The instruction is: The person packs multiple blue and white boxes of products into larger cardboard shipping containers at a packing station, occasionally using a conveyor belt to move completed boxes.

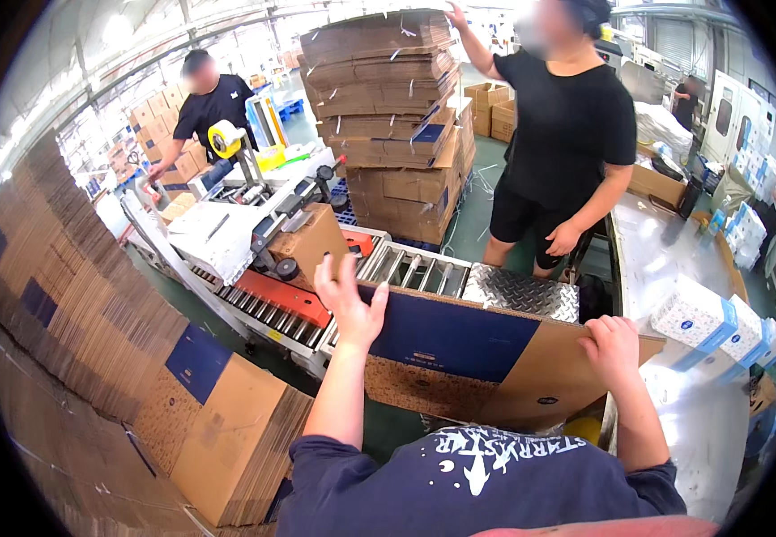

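A flattened cardboard carton (446, 331), brown with a dark blue panel, stands on its long edge in front of my body. My right hand (614, 347) has its fingers curled over the carton's top edge near the right end. At the carton's left end, my left hand (349, 300) is raised with its fingers stretched and the thumb apart. Whether its palm touches the carton cannot be made out. Just beyond that hand, a formed brown box (309, 243) sits on the roller conveyor (415, 271), under the taping machine (258, 210).
Flat cartons (231, 421) are piled at my left, and another tall stack (379, 98) stands beyond the conveyor. A metal table (674, 255) on the right bears white-and-blue packs (692, 313). One co-worker (567, 125) stands across from me; another (213, 107) is beyond the machine.
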### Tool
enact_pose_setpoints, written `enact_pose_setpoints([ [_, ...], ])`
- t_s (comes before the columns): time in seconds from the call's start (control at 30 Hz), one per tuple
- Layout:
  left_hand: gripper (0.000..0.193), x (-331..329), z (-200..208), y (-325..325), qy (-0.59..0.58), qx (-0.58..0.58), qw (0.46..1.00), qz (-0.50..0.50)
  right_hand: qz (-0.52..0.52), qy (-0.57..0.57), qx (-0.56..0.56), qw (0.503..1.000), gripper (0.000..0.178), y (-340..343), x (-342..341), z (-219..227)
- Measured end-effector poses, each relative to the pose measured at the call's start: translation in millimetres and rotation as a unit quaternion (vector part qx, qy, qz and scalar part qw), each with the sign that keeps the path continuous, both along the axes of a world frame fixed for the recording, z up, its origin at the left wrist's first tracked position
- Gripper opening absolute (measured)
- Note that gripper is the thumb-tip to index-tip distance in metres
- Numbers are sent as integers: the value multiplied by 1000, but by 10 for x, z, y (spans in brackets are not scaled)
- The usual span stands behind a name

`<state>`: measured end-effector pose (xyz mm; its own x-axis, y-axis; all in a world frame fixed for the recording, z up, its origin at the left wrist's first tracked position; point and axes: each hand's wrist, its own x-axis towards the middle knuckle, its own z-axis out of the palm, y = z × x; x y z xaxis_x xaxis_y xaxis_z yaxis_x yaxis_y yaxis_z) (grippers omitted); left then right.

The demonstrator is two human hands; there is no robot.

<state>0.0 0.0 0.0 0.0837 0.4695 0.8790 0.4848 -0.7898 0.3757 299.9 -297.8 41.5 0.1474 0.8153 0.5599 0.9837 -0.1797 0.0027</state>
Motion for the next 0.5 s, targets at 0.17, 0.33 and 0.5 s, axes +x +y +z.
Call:
enact_pose_setpoints([
  [0.17,20,89,83,508,4,-2,998,-67,-11,-5,58,998,22,188,42,210],
  [0.33,17,260,677,1021,94,100,990,-31,-82,24,68,994,23,770,-29,462],
  [0.5,14,692,127,1089,233,7,967,-100,-238,-14,21,971,76,1050,-127,-396],
])
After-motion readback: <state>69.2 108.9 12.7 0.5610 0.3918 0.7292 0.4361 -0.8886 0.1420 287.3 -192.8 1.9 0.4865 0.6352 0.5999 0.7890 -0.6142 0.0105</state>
